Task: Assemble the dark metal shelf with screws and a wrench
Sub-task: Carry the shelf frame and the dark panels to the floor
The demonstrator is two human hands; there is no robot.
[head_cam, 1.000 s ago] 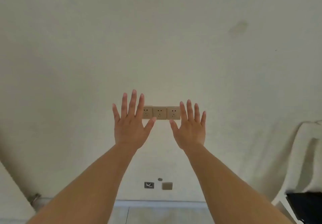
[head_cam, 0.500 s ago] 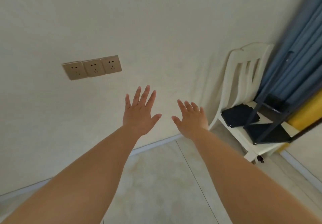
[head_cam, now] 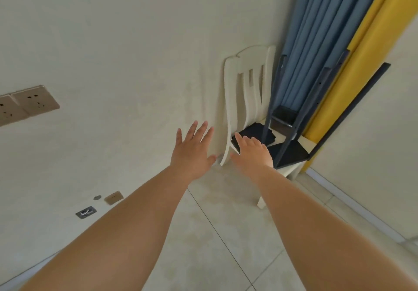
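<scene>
Both hands (head_cam: 192, 150) (head_cam: 254, 152) open, empty, nr shelf (head_cam: 291, 152) on chair (head_cam: 246, 82).

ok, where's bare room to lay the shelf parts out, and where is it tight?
Free: the tiled floor between the wall and the chair, under both outstretched arms. Also the floor strip right of the chair, along the baseboard. Crowded: the chair seat, covered by dark panels and the frame legs propped against the curtain.

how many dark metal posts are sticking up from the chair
4. One post is nearest the white chair back, two cross before the blue curtain, one leans over the yellow strip. More may be hidden.
</scene>
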